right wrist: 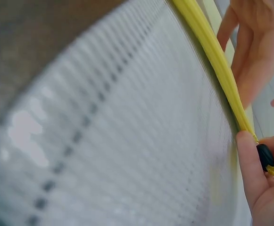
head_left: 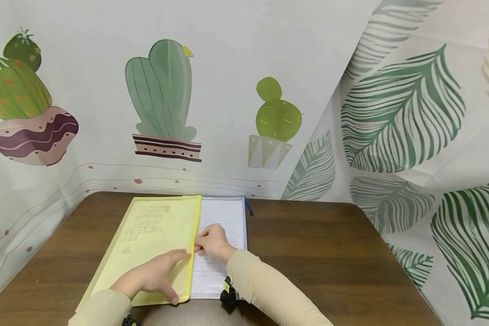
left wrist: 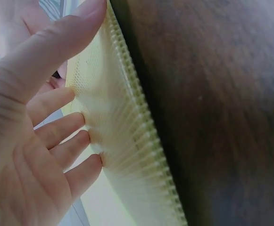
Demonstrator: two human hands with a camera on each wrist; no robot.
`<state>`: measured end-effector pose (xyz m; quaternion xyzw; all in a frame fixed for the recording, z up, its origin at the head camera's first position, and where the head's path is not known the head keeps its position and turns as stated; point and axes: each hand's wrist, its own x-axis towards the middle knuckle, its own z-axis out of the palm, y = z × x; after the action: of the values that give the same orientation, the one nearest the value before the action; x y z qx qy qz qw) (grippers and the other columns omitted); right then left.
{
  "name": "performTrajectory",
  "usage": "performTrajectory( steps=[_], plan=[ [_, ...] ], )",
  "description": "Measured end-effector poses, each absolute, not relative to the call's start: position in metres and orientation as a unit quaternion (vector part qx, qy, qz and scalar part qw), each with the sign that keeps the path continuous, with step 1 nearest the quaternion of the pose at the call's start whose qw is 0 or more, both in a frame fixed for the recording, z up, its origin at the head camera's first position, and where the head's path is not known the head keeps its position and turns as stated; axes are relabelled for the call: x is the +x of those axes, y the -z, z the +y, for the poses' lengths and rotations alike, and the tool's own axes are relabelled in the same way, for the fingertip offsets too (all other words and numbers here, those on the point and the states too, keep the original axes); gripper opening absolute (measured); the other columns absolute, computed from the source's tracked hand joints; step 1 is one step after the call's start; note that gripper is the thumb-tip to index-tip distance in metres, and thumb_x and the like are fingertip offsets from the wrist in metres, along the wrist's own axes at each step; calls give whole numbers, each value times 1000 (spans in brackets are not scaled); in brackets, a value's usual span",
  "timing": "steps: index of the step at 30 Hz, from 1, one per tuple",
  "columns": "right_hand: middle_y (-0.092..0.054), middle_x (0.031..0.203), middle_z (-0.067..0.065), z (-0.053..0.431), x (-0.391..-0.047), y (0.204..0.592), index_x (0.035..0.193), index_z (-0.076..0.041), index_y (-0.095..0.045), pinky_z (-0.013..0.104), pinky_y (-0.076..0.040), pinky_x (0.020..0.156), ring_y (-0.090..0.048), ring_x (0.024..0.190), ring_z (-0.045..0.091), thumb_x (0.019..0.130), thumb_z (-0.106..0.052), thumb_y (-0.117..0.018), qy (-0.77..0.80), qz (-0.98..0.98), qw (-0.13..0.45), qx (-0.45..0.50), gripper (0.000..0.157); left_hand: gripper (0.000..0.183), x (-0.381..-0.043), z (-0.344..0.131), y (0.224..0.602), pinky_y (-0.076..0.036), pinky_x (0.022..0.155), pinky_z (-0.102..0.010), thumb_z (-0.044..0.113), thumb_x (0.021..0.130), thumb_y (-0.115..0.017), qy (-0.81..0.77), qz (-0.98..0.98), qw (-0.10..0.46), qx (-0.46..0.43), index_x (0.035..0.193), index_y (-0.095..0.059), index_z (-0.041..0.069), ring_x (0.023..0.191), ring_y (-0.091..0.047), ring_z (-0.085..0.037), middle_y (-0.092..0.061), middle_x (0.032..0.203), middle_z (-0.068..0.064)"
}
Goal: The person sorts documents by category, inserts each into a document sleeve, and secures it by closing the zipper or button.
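A yellow mesh zip pouch (head_left: 146,258) with a printed sheet inside lies on the table, its right edge over a white, blue-edged pouch (head_left: 222,213). My right hand (head_left: 215,242) is at the yellow pouch's right edge. In the right wrist view, the thumb and fingers pinch a black zipper pull (right wrist: 265,157) with a yellow cord loop, beside the yellow zipper (right wrist: 212,56). My left hand (head_left: 155,274) spreads over the yellow pouch's lower right part. Its fingertips (left wrist: 96,161) touch the mesh, and the thumb reaches the near corner.
The brown wooden table (head_left: 309,253) extends to the right of the pouches. A blue zipper cord with a dark tip (head_left: 250,209) sticks out at the white pouch's far right corner. Behind the table hangs a cloth (head_left: 228,104) printed with cacti and leaves.
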<state>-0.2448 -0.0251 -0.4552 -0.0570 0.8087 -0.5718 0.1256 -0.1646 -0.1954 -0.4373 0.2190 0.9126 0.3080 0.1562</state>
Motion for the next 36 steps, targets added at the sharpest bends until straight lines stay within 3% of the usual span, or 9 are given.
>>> performTrajectory(
  steps=[12, 24, 36],
  plan=[
    [-67, 62, 9, -27, -261, 455, 76, 1, -68, 23, -55, 51, -63, 51, 12, 84, 1, -62, 559, 821, 104, -58, 10, 100, -164, -194, 437, -31, 105, -61, 24, 47, -90, -299, 914, 171, 215, 134, -48, -1, 132, -35, -45, -34, 146, -26],
    [-69, 70, 16, -31, -275, 445, 76, 1, -68, 25, -56, 55, -67, 59, 18, 84, 0, -62, 559, 822, 81, -70, 10, 100, -164, -191, 435, -32, 104, -60, 23, 48, -90, -293, 916, 183, 202, 135, -47, -3, 134, -33, -44, -31, 148, -24],
    [-69, 69, 14, -36, -294, 433, 79, 0, -68, 30, -58, 59, -69, 65, 26, 87, -3, -61, 555, 826, 62, -78, 12, 100, -161, -189, 433, -32, 105, -60, 22, 47, -90, -285, 921, 176, 199, 134, -48, -2, 133, -35, -44, -33, 147, -24]
  ],
)
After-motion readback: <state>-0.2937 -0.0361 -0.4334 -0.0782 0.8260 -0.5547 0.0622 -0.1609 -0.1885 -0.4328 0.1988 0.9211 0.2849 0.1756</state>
